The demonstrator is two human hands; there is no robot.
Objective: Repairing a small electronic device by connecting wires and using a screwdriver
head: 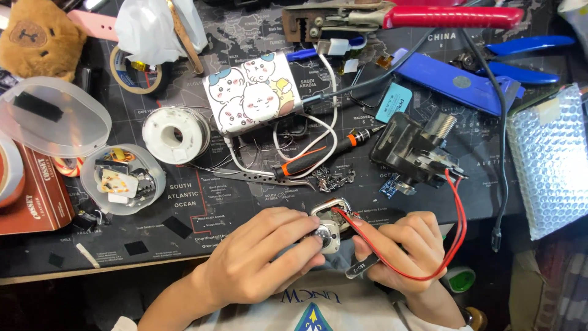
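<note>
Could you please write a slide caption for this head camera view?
Left hand steadies a small metal device while right hand holds tweezers beside red wires.

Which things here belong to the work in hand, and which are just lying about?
In hand: left hand on small metal device; right hand with tweezers; red wire.

Lying about: screwdriver, solder spool, tape roll, red-handled tool, blue pliers, plush toy, bubble wrap.

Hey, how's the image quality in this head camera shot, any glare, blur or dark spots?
Head view: sharp on both hands, the left hand and right hand evenly lit; white glare on the bubble wrap and clear plastic lid; bottom corners below the desk edge fall into deep shadow.
</note>
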